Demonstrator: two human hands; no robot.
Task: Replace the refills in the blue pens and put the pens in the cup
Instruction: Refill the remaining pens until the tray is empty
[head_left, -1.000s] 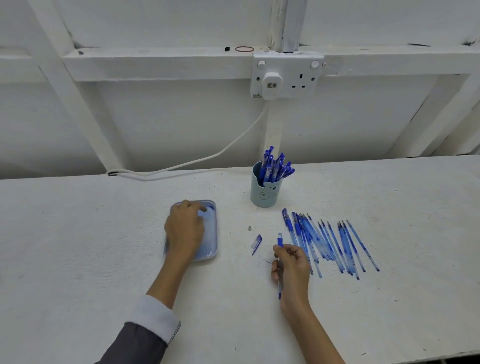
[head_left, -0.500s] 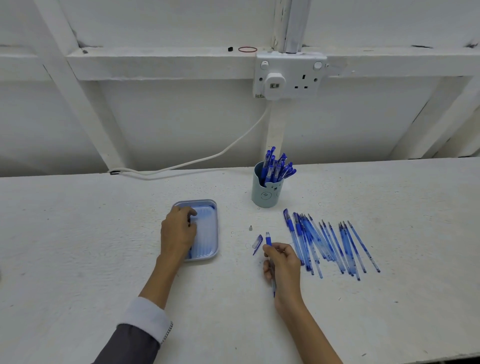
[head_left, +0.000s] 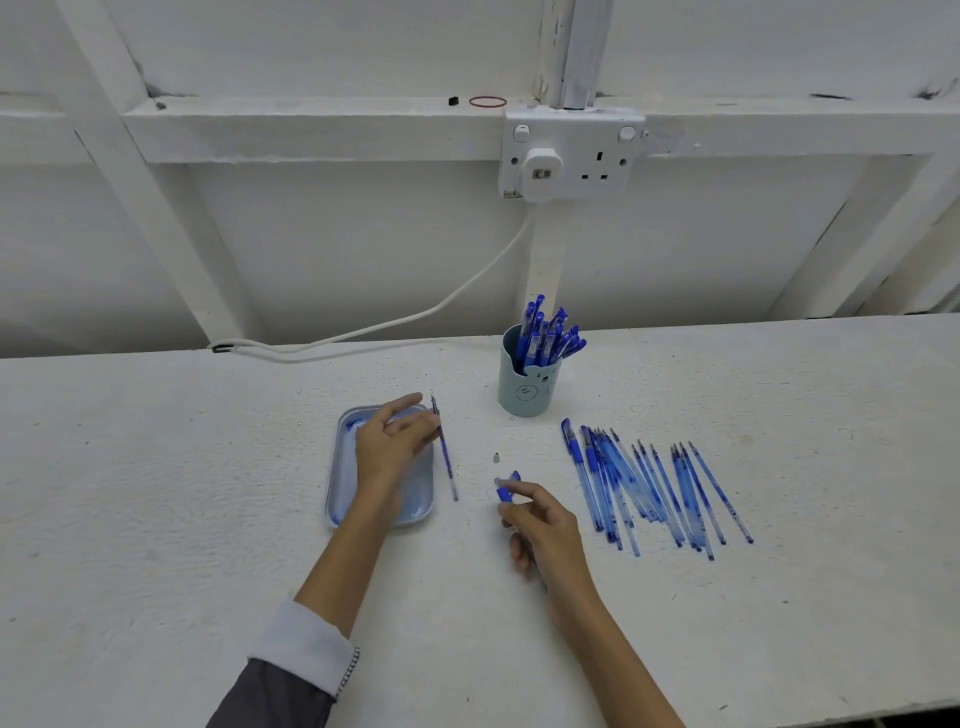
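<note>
The left hand (head_left: 392, 447) pinches a refill (head_left: 445, 457) at its fingertips, thumb spread, above the tray (head_left: 415, 501). The right hand (head_left: 543, 527) pinches the blue pen (head_left: 505, 491); a small tip (head_left: 496, 458) lies between both grips, cup (head_left: 524, 397) beyond, loose pens (head_left: 649, 483) farther right

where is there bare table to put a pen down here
Bare table left of the tray, and right of the row of pens and refills out to the edge. Crowded from tray to row: the left hand pinching a refill, the right hand gripping a pen, a small tip.
</note>
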